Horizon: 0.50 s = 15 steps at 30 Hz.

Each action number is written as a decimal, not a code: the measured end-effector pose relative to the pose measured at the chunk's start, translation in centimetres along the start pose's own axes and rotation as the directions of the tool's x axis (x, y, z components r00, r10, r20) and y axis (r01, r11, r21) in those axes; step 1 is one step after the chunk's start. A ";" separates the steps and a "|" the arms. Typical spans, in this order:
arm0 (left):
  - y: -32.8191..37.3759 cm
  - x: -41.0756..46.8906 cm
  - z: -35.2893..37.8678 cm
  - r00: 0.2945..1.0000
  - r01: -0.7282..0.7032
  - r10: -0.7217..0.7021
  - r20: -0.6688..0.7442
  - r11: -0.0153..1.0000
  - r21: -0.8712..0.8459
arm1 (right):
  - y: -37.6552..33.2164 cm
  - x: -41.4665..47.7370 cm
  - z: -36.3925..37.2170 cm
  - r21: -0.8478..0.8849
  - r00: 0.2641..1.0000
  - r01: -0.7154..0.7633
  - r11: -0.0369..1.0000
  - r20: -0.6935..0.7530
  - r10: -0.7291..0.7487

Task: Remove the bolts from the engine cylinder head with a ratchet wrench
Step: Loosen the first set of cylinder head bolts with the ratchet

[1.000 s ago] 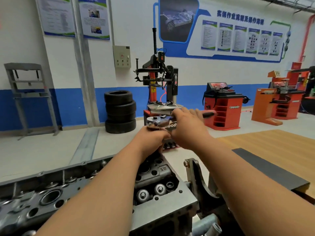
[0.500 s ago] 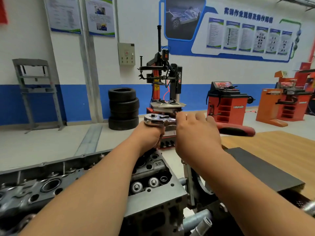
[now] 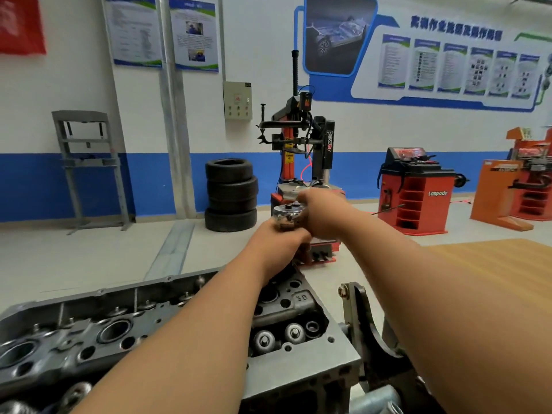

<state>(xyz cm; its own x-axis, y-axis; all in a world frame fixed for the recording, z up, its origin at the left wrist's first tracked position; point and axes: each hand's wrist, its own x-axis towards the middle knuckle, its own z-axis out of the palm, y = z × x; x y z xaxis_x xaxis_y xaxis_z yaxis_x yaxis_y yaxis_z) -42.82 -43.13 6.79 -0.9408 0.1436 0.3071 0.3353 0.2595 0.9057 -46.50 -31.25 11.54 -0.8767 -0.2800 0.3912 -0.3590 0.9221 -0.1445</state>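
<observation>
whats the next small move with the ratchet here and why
Probably sweep the handle through one short stroke. The left hand steadies the ratchet wrench from below, over the far end of the cylinder head, and the right hand grips beside its head. The bolt is hidden, so its looseness is unclear.

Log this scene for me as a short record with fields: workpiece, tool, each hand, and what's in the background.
Workpiece: cylinder head, valve side up, nearest the camera
Tool: ratchet wrench, its head raised above the far end of the workpiece
Left hand: grips just below the wrench head
Right hand: closed over the handle, hiding it
Background: stack of tyres, tyre changer, red wheel balancer
</observation>
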 end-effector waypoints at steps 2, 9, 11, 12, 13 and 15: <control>0.1 -0.1 0.0 1.000 0.027 -0.027 -0.011 0.999 0.026 | -0.5 1.0 0.5 -0.011 1.000 0.028 1.000 0.015 -0.028; 0.6 0.0 1.1 0.995 0.088 -0.085 -0.045 0.993 0.074 | -0.5 -6.6 -1.1 -0.231 0.965 -0.243 0.942 -0.161 0.209; 0.5 0.0 1.2 0.995 0.070 -0.063 -0.075 0.993 0.095 | -1.7 -10.8 -1.5 -0.334 0.954 -0.246 0.910 -0.251 0.166; 0.6 -0.1 1.2 0.994 0.046 -0.035 -0.102 0.993 0.110 | -2.7 -12.6 -1.5 -0.383 0.957 -0.231 0.894 -0.254 0.139; 0.5 -0.1 1.3 0.994 0.019 -0.003 -0.111 0.989 0.145 | -3.8 -14.0 -1.5 -0.424 0.965 -0.212 0.880 -0.233 0.120; 1.1 -0.3 1.2 0.992 0.039 -0.017 -0.127 0.985 0.167 | -5.3 -14.9 -1.4 -0.467 0.976 -0.183 0.865 -0.192 0.103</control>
<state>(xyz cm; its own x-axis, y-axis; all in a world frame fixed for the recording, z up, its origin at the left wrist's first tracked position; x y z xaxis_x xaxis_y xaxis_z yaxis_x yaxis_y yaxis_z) -42.06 -41.72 7.32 -0.9452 0.0163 0.3260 0.3023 0.4206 0.8554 -31.04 -31.56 7.78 -0.8309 -0.1268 0.5417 0.0000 0.9737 0.2280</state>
